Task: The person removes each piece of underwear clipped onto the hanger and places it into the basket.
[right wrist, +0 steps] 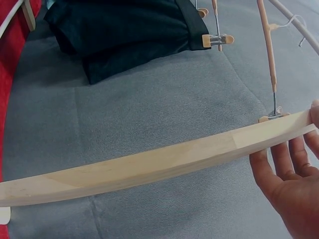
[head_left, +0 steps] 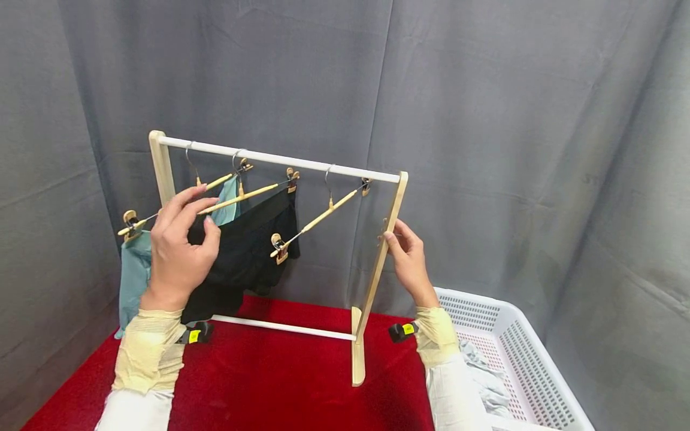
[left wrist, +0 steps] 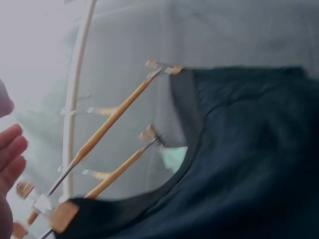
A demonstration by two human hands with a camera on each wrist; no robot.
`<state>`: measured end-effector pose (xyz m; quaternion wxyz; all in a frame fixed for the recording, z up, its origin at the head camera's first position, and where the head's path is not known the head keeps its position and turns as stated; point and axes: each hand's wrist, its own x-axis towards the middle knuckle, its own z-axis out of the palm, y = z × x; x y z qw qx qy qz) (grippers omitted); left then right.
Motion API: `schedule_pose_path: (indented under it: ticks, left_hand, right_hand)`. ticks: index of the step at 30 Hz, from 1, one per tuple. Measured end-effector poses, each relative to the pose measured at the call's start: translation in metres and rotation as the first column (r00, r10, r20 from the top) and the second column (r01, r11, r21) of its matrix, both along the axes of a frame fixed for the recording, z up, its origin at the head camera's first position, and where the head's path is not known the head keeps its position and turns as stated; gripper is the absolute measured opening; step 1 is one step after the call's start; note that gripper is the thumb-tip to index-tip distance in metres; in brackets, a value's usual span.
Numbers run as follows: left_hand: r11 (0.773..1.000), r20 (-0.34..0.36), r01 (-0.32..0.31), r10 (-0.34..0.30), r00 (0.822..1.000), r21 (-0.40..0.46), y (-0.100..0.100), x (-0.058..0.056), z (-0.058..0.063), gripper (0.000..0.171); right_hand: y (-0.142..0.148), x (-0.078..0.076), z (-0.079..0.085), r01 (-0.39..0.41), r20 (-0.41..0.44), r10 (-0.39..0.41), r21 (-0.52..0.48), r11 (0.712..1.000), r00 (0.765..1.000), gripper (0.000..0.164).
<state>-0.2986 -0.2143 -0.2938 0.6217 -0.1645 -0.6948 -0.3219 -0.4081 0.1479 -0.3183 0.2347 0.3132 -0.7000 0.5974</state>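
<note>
My right hand (head_left: 411, 257) grips the right wooden upright (head_left: 377, 269) of a small clothes rack, thumb on the near face and fingers behind, as the right wrist view also shows. Raised in front of the rack's left part, my left hand (head_left: 182, 248) has thumb and fingers apart with nothing between them. It overlaps a clip hanger (head_left: 259, 194) that carries black shorts (head_left: 242, 251). Behind these, a teal garment (head_left: 135, 278) hangs from another clip hanger. To their right, a bare clip hanger (head_left: 317, 220) hangs from the white top rail (head_left: 291, 160).
A white perforated laundry basket (head_left: 530, 338) stands at the right, with pale crumpled cloth (head_left: 487, 383) inside. The rack's foot (head_left: 358, 359) and white lower bar (head_left: 286, 327) are over a red-covered table (head_left: 280, 383). Grey curtains (head_left: 485, 120) close off the back and sides.
</note>
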Motion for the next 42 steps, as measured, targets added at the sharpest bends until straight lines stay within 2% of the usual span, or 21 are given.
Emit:
schedule_pose_path:
  ticks: [4,9,14,19,22,29,32,35,42]
  left_hand:
    - [0.997,0.028,-0.076,0.076,0.997,-0.018,-0.018,-0.004,0.006,0.027]
    - [0.994,0.087,-0.111,0.110,0.990,-0.003,-0.032,-0.003,0.010,0.025]
    - [0.986,0.178,-0.160,0.166,0.970,-0.045,-0.039,0.002,0.013,0.025]
    - [0.964,0.270,-0.238,0.263,0.926,-0.120,-0.033,0.005,0.020,0.029]
    - [0.952,0.323,-0.261,0.300,0.898,-0.157,-0.027,0.005,0.024,0.032]
    - [0.951,0.462,-0.220,0.299,0.835,-0.217,-0.024,-0.002,0.025,0.033]
    - [0.955,0.501,-0.194,0.283,0.818,-0.223,-0.026,-0.006,0.021,0.030]
    - [0.962,0.504,-0.165,0.257,0.824,-0.219,-0.029,-0.011,0.018,0.028]
    - [0.980,0.484,-0.105,0.175,0.858,-0.167,-0.030,-0.017,0.010,0.020]
  right_hand:
    - [0.002,0.000,0.001,0.015,0.002,-0.015,-0.007,1.000,1.000,0.034]
    - [0.003,0.001,0.001,0.028,-0.005,-0.028,-0.002,1.000,1.000,0.035]
    - [0.003,0.002,0.001,0.020,-0.015,-0.020,0.000,1.000,1.000,0.035]
    - [0.003,0.003,0.001,0.022,-0.006,-0.022,-0.011,1.000,1.000,0.035]
    - [0.004,0.003,0.002,0.021,0.002,-0.021,-0.020,1.000,1.000,0.034]
    - [0.003,0.003,0.001,0.033,-0.015,-0.033,-0.010,0.999,0.999,0.033]
    - [0.002,0.003,0.001,0.039,-0.018,-0.039,-0.006,0.999,0.999,0.032]
    - [0.002,0.004,0.001,0.044,-0.016,-0.044,-0.003,0.999,0.999,0.032]
    - [0.005,0.003,0.001,0.041,-0.006,-0.041,0.001,0.999,0.999,0.033]
